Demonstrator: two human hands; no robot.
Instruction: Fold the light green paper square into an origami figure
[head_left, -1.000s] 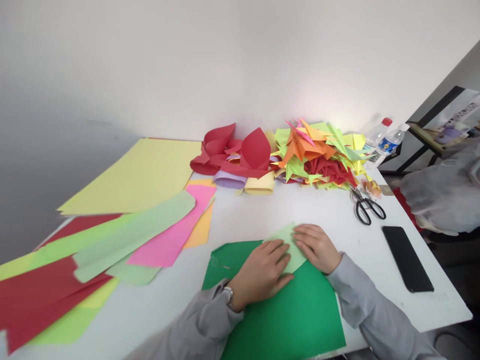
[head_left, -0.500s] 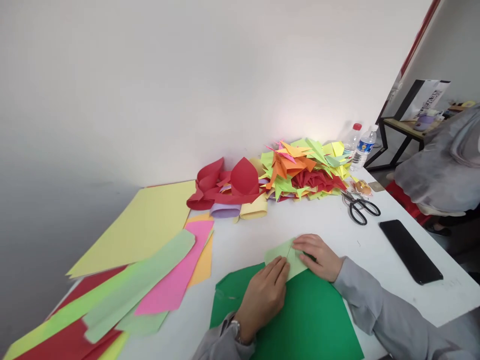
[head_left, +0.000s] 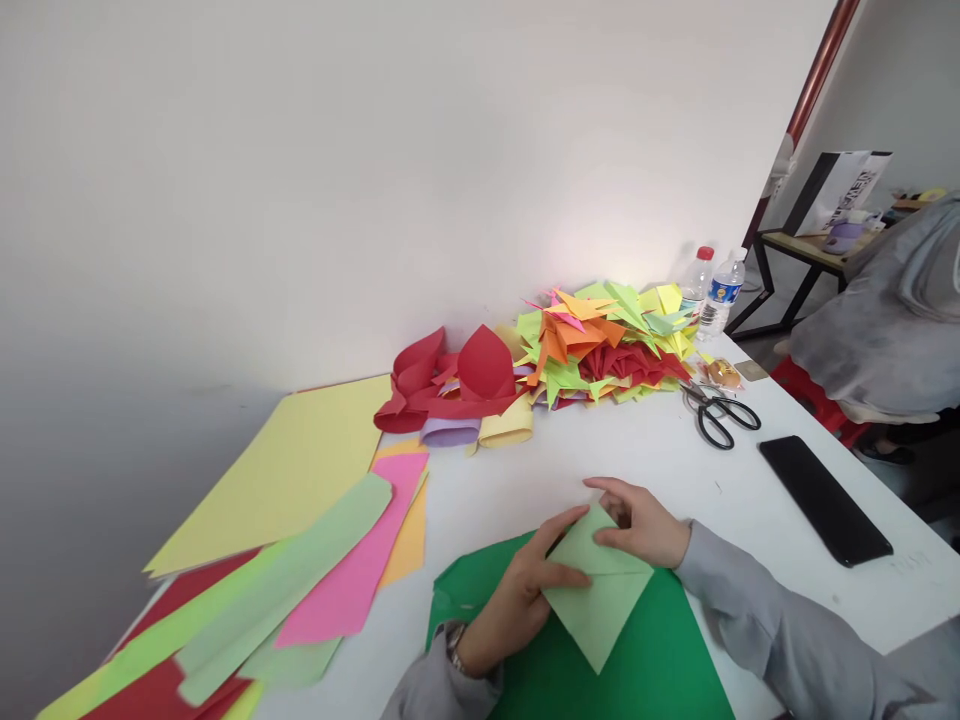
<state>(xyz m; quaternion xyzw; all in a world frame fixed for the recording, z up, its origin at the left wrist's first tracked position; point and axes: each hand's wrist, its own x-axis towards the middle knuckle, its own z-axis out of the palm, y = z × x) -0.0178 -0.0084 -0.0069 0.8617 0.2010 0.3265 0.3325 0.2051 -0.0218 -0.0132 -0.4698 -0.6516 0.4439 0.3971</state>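
Note:
A folded light green paper (head_left: 596, 590) is lifted off the table, point down, above a dark green sheet (head_left: 645, 670). My left hand (head_left: 517, 595) pinches its left edge, thumb on the front. My right hand (head_left: 641, 525) grips the paper's upper right edge with the fingers curled behind it. Both hands are closed on the same piece.
Large loose sheets in yellow (head_left: 289, 470), pink (head_left: 360, 565), pale green and red lie on the left. A heap of folded paper shapes (head_left: 600, 345) sits at the back. Scissors (head_left: 716, 415), a black phone (head_left: 825, 500) and two bottles (head_left: 712, 290) are on the right. A person in grey (head_left: 885, 330) sits beyond.
The light green paper was pressed flat on the table under both hands; now both hands have lifted it and turned it point down. The camera view has tilted upward.

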